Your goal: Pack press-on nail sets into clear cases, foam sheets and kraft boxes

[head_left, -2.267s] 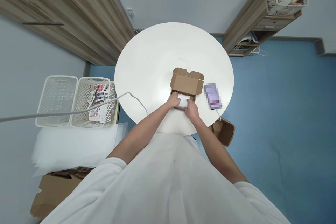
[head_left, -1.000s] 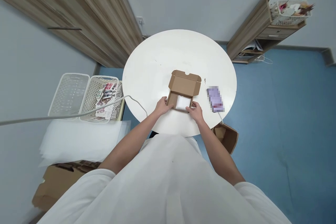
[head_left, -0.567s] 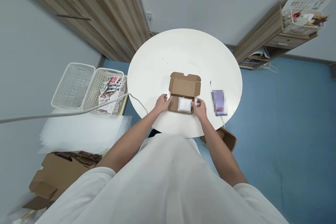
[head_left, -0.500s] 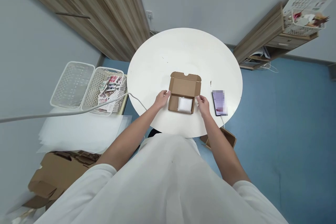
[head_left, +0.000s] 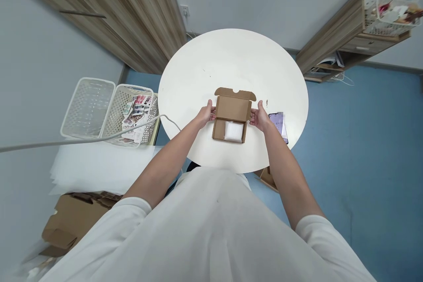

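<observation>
Brown cardboard box point(head_left: 218, 129), lid point(head_left: 233, 108) unfolded (white packet point(head_left: 234, 131) inside); hands point(head_left: 206, 114) point(head_left: 260, 118) wide beside lid.

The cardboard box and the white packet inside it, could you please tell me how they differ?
The cardboard box is brown, while the packet is white. The box is larger; the packet covers only part of its base, towards the right. The box has crisp edges and an open lid, while the packet has softer, rounded corners. Both look roughly rectangular.

L hand point(head_left: 206, 113) & R hand point(head_left: 261, 117) apart, abt level, thumbs point(head_left: 209, 104) clear of fingers point(head_left: 213, 115), which pt inward; both arms point(head_left: 165, 161) stretched fwd, angling in twd ctr.
</observation>
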`<act>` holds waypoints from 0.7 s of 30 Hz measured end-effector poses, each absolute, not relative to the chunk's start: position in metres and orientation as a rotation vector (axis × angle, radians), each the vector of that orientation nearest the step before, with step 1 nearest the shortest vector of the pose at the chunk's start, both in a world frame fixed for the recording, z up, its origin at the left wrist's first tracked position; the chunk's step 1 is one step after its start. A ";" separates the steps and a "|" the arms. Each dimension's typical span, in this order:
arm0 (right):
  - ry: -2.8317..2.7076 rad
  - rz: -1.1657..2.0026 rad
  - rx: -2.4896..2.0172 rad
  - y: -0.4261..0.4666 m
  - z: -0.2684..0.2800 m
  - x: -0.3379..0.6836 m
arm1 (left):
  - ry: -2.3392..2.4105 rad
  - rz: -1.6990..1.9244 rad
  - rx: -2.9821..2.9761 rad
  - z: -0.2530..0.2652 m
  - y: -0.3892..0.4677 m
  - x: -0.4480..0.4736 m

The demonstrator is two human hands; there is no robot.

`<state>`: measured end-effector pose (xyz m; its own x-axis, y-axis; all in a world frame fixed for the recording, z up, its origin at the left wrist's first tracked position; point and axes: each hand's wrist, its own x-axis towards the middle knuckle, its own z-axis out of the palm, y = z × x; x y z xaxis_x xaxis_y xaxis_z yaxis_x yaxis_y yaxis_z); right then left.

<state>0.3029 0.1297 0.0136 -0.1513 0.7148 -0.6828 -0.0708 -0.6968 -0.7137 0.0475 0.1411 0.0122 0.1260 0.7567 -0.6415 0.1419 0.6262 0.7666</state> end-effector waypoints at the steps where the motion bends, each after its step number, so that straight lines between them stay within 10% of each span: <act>1: -0.750 1.873 -1.574 0.129 0.015 0.302 | 1.397 0.530 0.858 0.014 0.140 0.048; 21: -1.230 1.659 -1.636 0.043 0.020 0.319 | 1.290 0.410 1.069 0.038 0.069 0.052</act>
